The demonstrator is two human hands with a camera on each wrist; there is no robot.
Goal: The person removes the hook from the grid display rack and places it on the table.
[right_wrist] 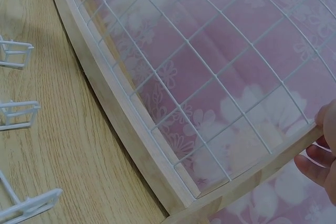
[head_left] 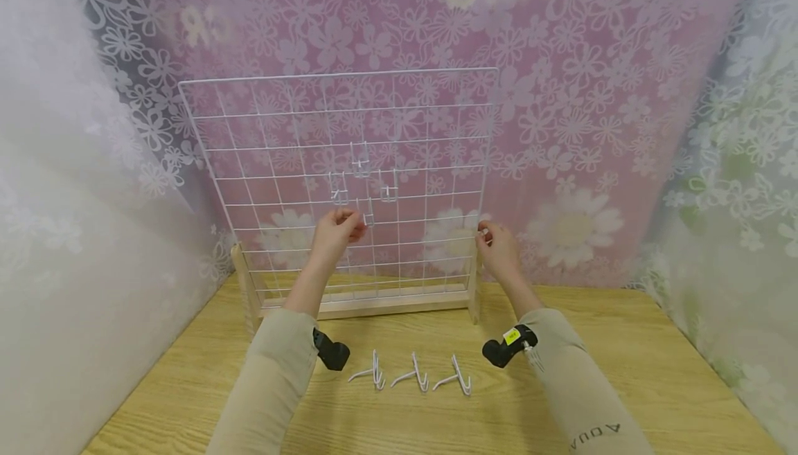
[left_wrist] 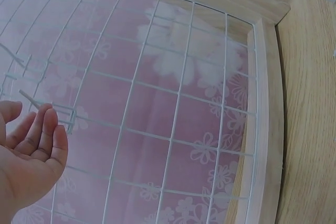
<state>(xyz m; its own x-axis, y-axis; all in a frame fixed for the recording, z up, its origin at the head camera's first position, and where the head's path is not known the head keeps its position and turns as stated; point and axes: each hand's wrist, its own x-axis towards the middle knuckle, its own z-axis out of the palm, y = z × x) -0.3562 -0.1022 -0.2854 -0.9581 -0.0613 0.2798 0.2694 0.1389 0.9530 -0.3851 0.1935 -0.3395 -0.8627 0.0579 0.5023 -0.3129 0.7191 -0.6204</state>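
Observation:
A white wire grid panel (head_left: 411, 129) stands upright in a wooden stand (head_left: 399, 302). Several white wire hooks hang near its middle, among them an upper hook (head_left: 360, 166) and a right-hand hook (head_left: 389, 194). My left hand (head_left: 337, 230) is at the lowest hung hook (left_wrist: 65, 116), fingers loosely bent beside its prong, with the thumb apart from the fingertips. The fingers partly hide this hook. At the panel's right edge, my right hand (head_left: 501, 251) grips the upper end of the stand's side post (right_wrist: 257, 177), thumb in front and fingers behind.
Three loose white hooks lie in a row on the wood-grain table: a left one (head_left: 375, 372), a middle one (head_left: 416, 373) and a right one (head_left: 458, 376). Behind the panel hangs a pink flowered backdrop (head_left: 561, 129). Pale flowered sheets enclose both sides.

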